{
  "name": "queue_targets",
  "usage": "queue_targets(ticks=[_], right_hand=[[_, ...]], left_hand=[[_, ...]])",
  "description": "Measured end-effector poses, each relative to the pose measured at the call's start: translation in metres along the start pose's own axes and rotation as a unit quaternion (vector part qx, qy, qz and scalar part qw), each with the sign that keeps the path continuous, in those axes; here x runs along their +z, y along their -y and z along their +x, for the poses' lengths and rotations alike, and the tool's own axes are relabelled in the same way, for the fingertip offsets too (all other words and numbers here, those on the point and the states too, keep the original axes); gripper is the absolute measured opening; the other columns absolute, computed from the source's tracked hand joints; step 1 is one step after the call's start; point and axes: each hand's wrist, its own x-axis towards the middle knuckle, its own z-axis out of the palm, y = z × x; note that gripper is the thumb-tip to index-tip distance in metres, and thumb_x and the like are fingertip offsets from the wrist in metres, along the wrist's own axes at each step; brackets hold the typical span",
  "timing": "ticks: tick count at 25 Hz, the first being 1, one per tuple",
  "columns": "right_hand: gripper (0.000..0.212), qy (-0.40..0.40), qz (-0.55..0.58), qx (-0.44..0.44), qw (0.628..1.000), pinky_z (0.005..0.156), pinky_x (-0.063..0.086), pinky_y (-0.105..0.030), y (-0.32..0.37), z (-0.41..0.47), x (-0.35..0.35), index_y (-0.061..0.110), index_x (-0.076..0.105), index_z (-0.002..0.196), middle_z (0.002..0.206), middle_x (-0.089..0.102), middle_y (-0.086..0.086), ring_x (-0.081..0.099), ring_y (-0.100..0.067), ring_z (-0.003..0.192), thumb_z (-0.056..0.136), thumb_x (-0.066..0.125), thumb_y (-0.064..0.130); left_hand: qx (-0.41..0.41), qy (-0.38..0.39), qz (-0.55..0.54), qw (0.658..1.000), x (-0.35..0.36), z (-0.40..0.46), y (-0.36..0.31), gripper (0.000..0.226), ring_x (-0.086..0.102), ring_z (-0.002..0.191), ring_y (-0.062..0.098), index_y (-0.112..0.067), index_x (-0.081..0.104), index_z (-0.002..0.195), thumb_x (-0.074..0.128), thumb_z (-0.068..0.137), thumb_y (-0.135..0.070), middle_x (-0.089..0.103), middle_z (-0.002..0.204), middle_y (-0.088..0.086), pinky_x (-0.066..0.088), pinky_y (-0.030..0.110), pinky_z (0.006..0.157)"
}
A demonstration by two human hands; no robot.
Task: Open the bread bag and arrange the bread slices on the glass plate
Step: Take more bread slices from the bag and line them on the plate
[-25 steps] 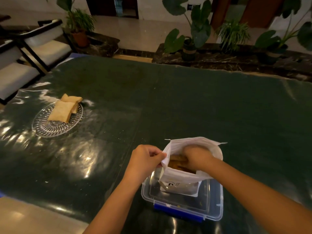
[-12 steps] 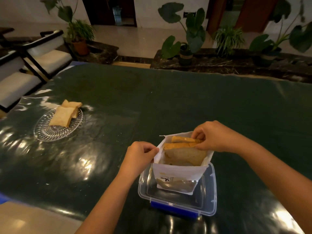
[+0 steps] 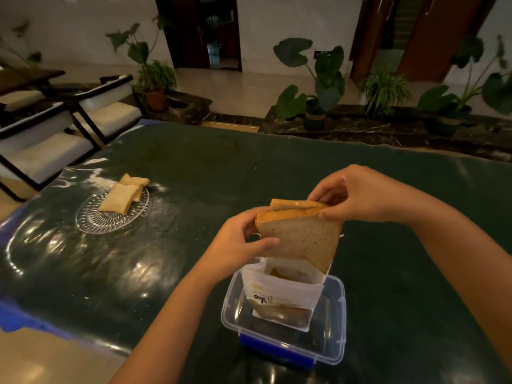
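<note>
Two bread slices [image 3: 300,236] hang together just above the open white bread bag [image 3: 279,292], lifted almost clear of it. My right hand [image 3: 357,194] pinches their top right corner and my left hand [image 3: 238,243] grips their left edge. The bag stands upright inside a clear plastic container [image 3: 336,325] near the table's front edge; more bread shows inside it. Far to the left, the glass plate [image 3: 94,220] holds two slices [image 3: 122,196] lying overlapped.
The dark green table [image 3: 221,173] has a glossy plastic cover on its left part. The container has a blue clip at its front. White-cushioned chairs [image 3: 47,151] stand at the left; potted plants [image 3: 315,87] line a ledge behind the table.
My right hand has pulled the bread slices up out of the bag. My left hand let go of the bag's rim and took hold of the slices' left edge.
</note>
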Motion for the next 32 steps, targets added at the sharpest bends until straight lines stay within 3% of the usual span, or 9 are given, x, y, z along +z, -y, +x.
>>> queue_targets(ticks=[3,7,10,12,15,19,23,29,32], right_hand=[[0.017,-0.004,0.019,-0.039,0.999,0.065,0.056,-0.016,0.009,0.002,-0.008,0.03,0.072,0.084,0.081,0.072,0.011,0.066,0.003,0.078,0.071,0.072,0.019],[0.029,-0.074,0.165,-0.057,0.982,0.069,0.056,-0.018,0.017,0.013,-0.001,0.033,0.07,0.094,0.089,0.073,0.01,0.066,-0.001,0.085,0.069,0.074,0.019],[0.051,-0.103,0.405,-0.005,0.908,0.081,0.054,-0.031,0.014,0.024,0.032,0.035,0.059,0.11,0.106,0.067,0.007,0.066,-0.01,0.097,0.061,0.074,0.029],[0.038,-0.082,0.47,0.027,0.878,0.076,0.056,-0.033,0.018,0.032,0.06,0.036,0.061,0.099,0.101,0.069,0.007,0.068,-0.014,0.094,0.064,0.072,0.027],[0.028,-0.102,0.453,0.022,0.885,0.061,0.056,-0.022,0.037,0.053,0.094,0.032,0.064,0.095,0.093,0.073,0.008,0.069,-0.008,0.087,0.073,0.07,0.015],[0.03,-0.16,0.447,0.005,0.88,0.067,0.055,-0.023,0.081,0.088,0.139,0.031,0.065,0.095,0.099,0.07,0.005,0.068,-0.01,0.091,0.077,0.068,0.008],[0.027,-0.191,0.468,0.004,0.863,0.062,0.055,-0.021,0.137,0.128,0.208,0.032,0.067,0.091,0.088,0.073,0.01,0.068,-0.005,0.085,0.076,0.069,0.01],[0.03,-0.252,0.469,0.043,0.845,0.066,0.056,-0.023,0.208,0.192,0.319,0.033,0.065,0.09,0.096,0.07,0.007,0.067,-0.005,0.088,0.076,0.069,0.007],[0.03,-0.272,0.468,0.061,0.839,0.067,0.055,-0.023,0.228,0.223,0.35,0.035,0.064,0.087,0.095,0.069,0.009,0.066,-0.003,0.087,0.076,0.069,0.008]], left_hand=[[0.037,-0.039,-0.046,0.997,0.0,-0.003,-0.013,0.033,0.067,0.086,0.006,-0.034,0.068,0.092,0.069,0.077,-0.004,0.073,0.086,-0.013,0.054,0.019,0.069],[0.05,-0.089,-0.123,0.987,-0.009,-0.007,-0.023,0.023,0.068,0.081,0.007,-0.028,0.069,0.089,0.068,0.077,-0.009,0.073,0.083,-0.009,0.055,0.02,0.066],[0.025,-0.138,-0.201,0.969,-0.026,-0.014,-0.021,0.019,0.07,0.081,0.011,-0.029,0.071,0.09,0.069,0.073,-0.021,0.076,0.086,-0.005,0.057,0.024,0.064],[0.007,-0.167,-0.218,0.961,-0.043,-0.023,-0.015,0.023,0.071,0.082,0.012,-0.027,0.07,0.092,0.069,0.07,-0.024,0.076,0.088,-0.004,0.057,0.023,0.062],[-0.014,-0.193,-0.216,0.957,-0.074,-0.041,-0.005,0.022,0.071,0.083,0.014,-0.028,0.071,0.091,0.07,0.069,-0.024,0.076,0.089,-0.003,0.057,0.023,0.061],[-0.039,-0.236,-0.213,0.947,-0.13,-0.067,0.011,0.019,0.071,0.083,0.014,-0.026,0.07,0.09,0.07,0.072,-0.019,0.076,0.088,-0.004,0.057,0.024,0.059],[-0.064,-0.265,-0.195,0.942,-0.209,-0.102,0.032,0.019,0.071,0.087,0.017,-0.021,0.069,0.094,0.064,0.082,-0.007,0.076,0.09,-0.001,0.059,0.028,0.063],[-0.109,-0.287,-0.165,0.937,-0.318,-0.151,0.076,0.016,0.072,0.08,0.019,-0.013,0.071,0.095,0.066,0.08,-0.009,0.077,0.086,0.003,0.057,0.024,0.057],[-0.118,-0.322,-0.129,0.93,-0.356,-0.154,0.096,0.018,0.072,0.079,0.012,-0.022,0.07,0.093,0.07,0.077,-0.013,0.076,0.087,-0.005,0.056,0.02,0.057]])
